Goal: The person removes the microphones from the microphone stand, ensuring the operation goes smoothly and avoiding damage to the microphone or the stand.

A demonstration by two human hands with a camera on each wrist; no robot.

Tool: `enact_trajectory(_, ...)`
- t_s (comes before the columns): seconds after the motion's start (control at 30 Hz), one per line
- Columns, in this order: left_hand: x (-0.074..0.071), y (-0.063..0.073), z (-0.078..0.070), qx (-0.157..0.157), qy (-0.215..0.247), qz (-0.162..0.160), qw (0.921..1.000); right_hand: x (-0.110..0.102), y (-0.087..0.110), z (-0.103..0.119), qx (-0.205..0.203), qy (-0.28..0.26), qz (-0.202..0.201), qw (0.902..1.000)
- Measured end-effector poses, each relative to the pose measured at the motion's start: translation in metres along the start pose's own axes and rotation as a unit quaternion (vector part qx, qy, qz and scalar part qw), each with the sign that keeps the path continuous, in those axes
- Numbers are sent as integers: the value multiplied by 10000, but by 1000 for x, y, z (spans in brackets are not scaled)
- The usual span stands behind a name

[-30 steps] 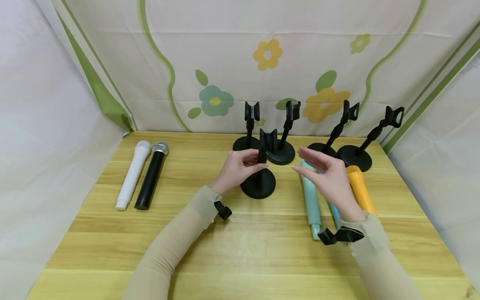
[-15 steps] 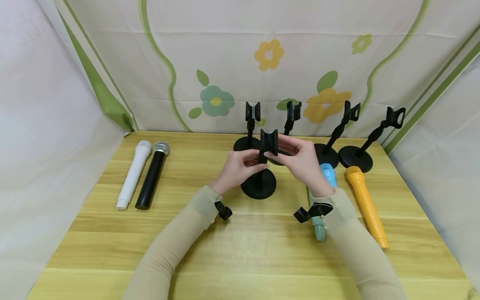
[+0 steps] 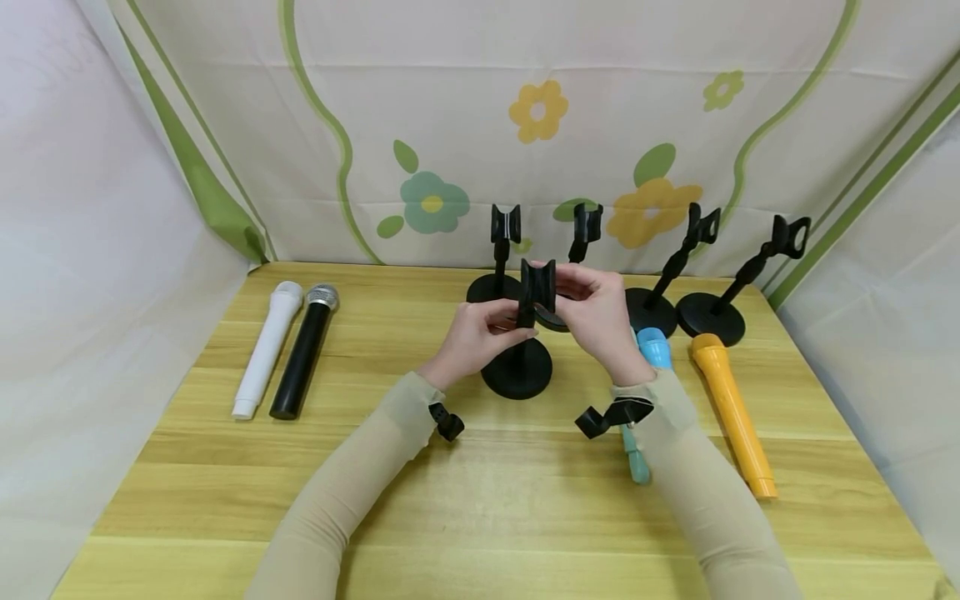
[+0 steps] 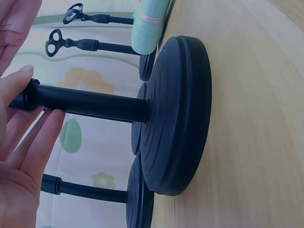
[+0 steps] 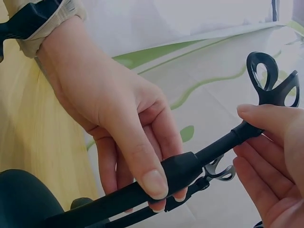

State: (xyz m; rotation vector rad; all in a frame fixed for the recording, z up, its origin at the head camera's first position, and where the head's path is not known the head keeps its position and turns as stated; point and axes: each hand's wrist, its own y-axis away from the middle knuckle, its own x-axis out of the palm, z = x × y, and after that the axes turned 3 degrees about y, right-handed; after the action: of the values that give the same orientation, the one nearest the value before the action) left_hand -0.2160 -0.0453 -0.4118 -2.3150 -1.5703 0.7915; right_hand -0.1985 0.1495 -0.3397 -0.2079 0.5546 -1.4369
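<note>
A black desk microphone stand with a round base (image 3: 517, 375) stands upright on the wooden table, between my two hands. My left hand (image 3: 474, 340) pinches its pole (image 4: 90, 100) from the left, thumb on one side and fingers on the other. Higher up, my right hand (image 3: 600, 321) holds the neck (image 5: 242, 133) just below the U-shaped clip (image 3: 538, 287), thumb against it and fingers behind. The clip holds no microphone. The right wrist view shows both hands on the same stand. My right hand partly hides another stand behind it.
Behind are more black stands: two near the middle (image 3: 500, 250) (image 3: 587, 225), two at right (image 3: 652, 310) (image 3: 712, 317). White (image 3: 266, 354) and black (image 3: 303, 360) microphones lie left; blue (image 3: 655, 346), teal (image 3: 636, 458) and orange (image 3: 735, 417) ones lie right, partly under my forearm.
My right hand has moved left from above the microphones at right and taken hold of the stand's neck under the clip. My left hand keeps its grip on the pole.
</note>
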Motion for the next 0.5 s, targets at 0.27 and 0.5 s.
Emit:
enact_trajectory(0.27,1,-1,1,30,-38,-16,10000,0,-2,-1,-156,148,-92,9997)
enact_trajectory(0.5,1,-1,2,19,-92,-15,10000,-1,-3,-2,-148,248,-48,9996)
